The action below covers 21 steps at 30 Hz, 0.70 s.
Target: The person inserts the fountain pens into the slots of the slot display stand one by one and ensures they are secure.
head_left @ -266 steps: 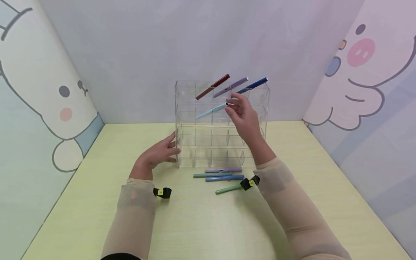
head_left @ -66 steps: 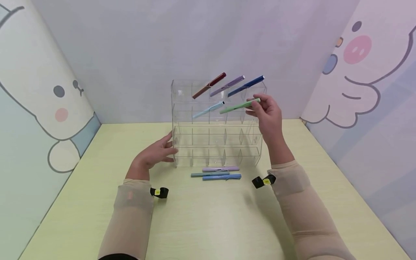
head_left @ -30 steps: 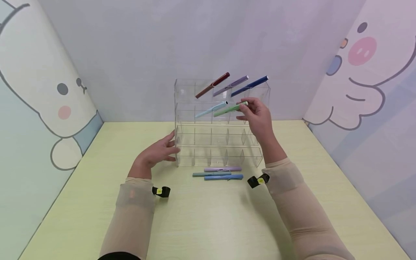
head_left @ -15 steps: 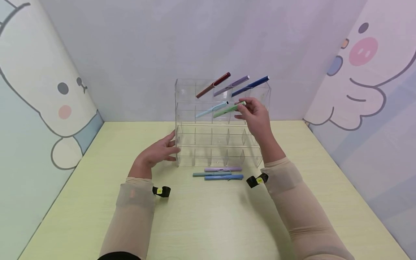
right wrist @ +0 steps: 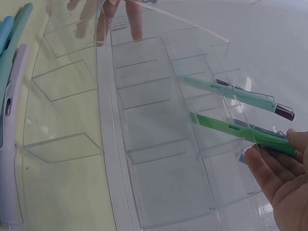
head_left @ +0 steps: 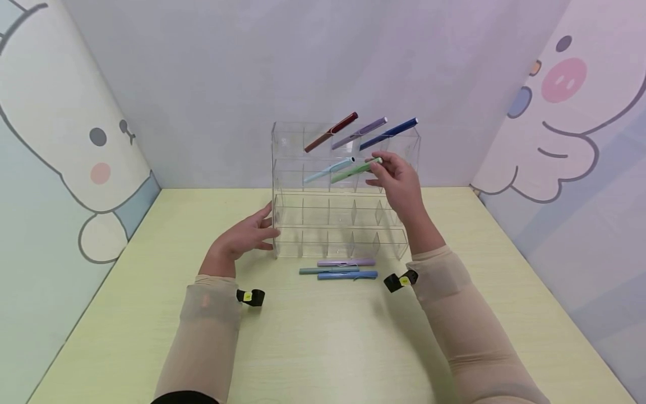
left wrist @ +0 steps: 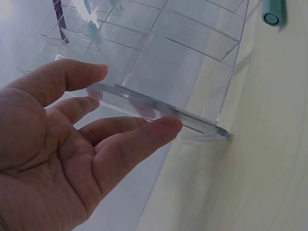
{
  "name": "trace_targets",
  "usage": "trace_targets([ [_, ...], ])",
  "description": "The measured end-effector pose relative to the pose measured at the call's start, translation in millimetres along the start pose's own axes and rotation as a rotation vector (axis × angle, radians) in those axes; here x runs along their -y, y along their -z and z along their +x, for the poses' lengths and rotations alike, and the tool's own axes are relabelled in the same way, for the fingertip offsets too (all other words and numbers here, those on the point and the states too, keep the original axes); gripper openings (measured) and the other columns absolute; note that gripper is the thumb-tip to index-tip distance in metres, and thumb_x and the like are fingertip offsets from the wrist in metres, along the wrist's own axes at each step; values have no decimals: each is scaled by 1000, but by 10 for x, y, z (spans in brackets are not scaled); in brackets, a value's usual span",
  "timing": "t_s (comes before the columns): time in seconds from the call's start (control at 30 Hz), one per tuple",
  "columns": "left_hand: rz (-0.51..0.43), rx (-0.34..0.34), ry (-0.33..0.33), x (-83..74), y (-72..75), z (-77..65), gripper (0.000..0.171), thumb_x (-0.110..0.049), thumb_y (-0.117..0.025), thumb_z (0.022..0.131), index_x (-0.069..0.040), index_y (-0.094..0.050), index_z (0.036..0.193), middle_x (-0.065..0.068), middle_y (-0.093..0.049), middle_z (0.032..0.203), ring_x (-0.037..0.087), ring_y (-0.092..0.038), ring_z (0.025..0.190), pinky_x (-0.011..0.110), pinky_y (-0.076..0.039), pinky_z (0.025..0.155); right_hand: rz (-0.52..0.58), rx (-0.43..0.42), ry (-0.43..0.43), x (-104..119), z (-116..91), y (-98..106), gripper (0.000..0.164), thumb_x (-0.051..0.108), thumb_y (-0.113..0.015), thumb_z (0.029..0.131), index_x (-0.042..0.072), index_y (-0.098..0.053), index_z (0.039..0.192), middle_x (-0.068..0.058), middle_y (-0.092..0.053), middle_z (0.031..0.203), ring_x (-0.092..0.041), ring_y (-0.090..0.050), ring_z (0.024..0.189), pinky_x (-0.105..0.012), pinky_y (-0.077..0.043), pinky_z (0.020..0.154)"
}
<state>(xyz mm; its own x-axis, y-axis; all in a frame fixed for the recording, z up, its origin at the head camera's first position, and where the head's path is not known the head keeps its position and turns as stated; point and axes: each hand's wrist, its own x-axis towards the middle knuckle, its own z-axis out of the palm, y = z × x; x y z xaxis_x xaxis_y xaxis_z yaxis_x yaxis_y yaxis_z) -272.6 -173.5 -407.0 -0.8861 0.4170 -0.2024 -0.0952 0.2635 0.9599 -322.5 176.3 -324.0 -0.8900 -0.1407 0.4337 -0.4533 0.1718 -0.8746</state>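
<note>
My right hand (head_left: 400, 182) pinches the upper end of a light green pen (head_left: 350, 171) between thumb and fingers. The pen slants in the second tier of a clear acrylic rack (head_left: 315, 235), right of a light blue pen (head_left: 325, 171). In the right wrist view the green pen (right wrist: 226, 127) has its lower end inside a compartment. My left hand (head_left: 244, 233) is at the rack's left side. Seen in the left wrist view, its spread fingers (left wrist: 139, 139) touch the side panel.
Dark red (head_left: 330, 133), purple (head_left: 359, 133) and dark blue (head_left: 388, 134) pens lean in the top tier. Before the rack, lilac (head_left: 348, 262), grey-green (head_left: 323, 271) and blue (head_left: 348, 275) pens lie on the table (head_left: 313, 348). A wall (head_left: 217, 101) stands behind.
Earlier my right hand held the light blue pen, now left in the rack. The green pen came off the table and moved left into the second tier. Half a second brings almost no motion.
</note>
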Motion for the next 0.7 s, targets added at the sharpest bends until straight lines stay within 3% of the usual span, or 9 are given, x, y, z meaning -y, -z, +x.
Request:
trace_targets([
  [0.57, -6, 5, -8, -6, -1, 1, 82, -18, -56, 100, -50, -2, 154, 14, -27, 160, 38, -41, 139, 55, -45, 104, -58, -21, -15, -5, -8, 24, 41, 29, -59, 99, 7, -57, 133, -15, -64, 125, -10, -69, 94, -29, -59, 83],
  [0.7, 2, 3, -8, -1, -3, 6, 83, -19, -56, 100, -51, -2, 153, 14, -26, 161, 38, -42, 138, 54, -46, 103, -40, -13, -8, 3, -18, 32, 44, 28, -59, 99, 8, -54, 138, -17, -61, 130, -11, -67, 100, -29, -58, 84],
])
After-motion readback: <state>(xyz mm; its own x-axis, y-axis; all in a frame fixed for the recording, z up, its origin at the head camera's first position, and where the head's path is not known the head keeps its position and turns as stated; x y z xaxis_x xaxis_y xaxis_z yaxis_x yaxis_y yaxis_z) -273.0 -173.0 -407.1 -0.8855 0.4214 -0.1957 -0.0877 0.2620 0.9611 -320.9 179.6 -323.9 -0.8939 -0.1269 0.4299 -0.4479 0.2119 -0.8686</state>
